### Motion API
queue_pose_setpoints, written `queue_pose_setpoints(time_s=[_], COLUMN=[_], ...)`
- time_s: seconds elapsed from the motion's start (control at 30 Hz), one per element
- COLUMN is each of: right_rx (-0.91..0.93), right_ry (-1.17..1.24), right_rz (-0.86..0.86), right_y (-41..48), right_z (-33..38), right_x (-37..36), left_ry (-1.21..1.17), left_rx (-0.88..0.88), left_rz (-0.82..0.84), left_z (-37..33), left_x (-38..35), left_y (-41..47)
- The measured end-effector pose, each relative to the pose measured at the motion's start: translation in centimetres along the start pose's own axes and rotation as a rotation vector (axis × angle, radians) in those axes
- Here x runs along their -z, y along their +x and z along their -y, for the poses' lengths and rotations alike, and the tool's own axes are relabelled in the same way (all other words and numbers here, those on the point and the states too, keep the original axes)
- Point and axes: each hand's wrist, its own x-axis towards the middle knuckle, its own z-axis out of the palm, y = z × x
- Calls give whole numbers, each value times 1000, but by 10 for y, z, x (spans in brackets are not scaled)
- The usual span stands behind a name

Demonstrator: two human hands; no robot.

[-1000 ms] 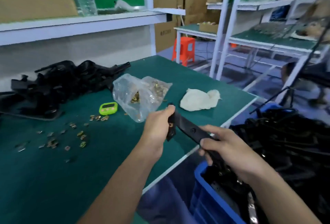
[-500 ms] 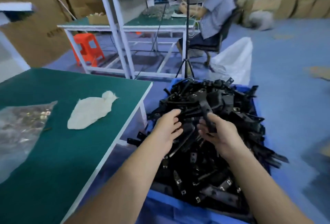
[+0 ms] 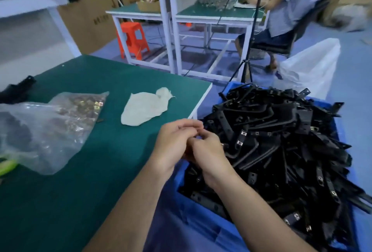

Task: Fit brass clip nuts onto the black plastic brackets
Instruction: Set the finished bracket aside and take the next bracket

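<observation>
Two hands meet at the counter's (image 3: pixel 80 191) edge: the left hand (image 3: pixel 177 141) and right hand (image 3: pixel 209 151) curl their fingers against each other, and I cannot tell whether they pinch anything. One blue bin (image 3: pixel 193 207) beside them holds a heap of black brackets (image 3: pixel 281 141), too many to count. One clear bag (image 3: pixel 44 131) of brass nuts (image 3: pixel 88 104) and one white cloth (image 3: pixel 145 109) lie on the counter.

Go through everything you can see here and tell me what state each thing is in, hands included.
Blue crate: heaped above its rim with black brackets.
Plastic bag: lying on the green table, brass clip nuts inside.
White cloth: crumpled on the table.
Orange stool: upright.
Left hand: fingers curled, touching the right hand; contents hidden.
Right hand: fingers curled; contents hidden.
</observation>
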Motion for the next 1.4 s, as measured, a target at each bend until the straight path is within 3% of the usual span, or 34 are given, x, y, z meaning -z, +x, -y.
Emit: queue_pose_setpoints(time_s=[0.33, 0.67, 0.73, 0.87, 0.93, 1.03, 1.1, 1.2, 1.4], right_rx=[158, 312, 350, 449, 477, 540, 559, 609, 1110], right_ry=[-176, -518, -592, -723, -800, -863, -911, -1049, -1080], right_rz=[309, 763, 822, 920, 932, 895, 904, 1026, 1099], right_y=[-37, -87, -90, -90, -86, -74, -67, -64, -93], right_z=[21, -33, -48, -77, -86, -93, -94, -99, -117], right_x=[-155, -312, -339, -387, -407, -438, -458, -488, -542], left_ry=[19, -18, 100, 666, 746, 836, 962, 901, 853], left_rx=[-232, -290, -260, -20, 120, 246, 252, 183, 113], left_rz=[-384, -953, -1095, -1293, -1284, -1090, -987, -1044, -1094], left_z=[-52, -5, 11, 53, 70, 78, 79, 80, 83], left_x=[142, 301, 334, 393, 417, 439, 448, 456, 461], left_y=[-57, -128, -146, -192, -205, -207, -202, -199, -196])
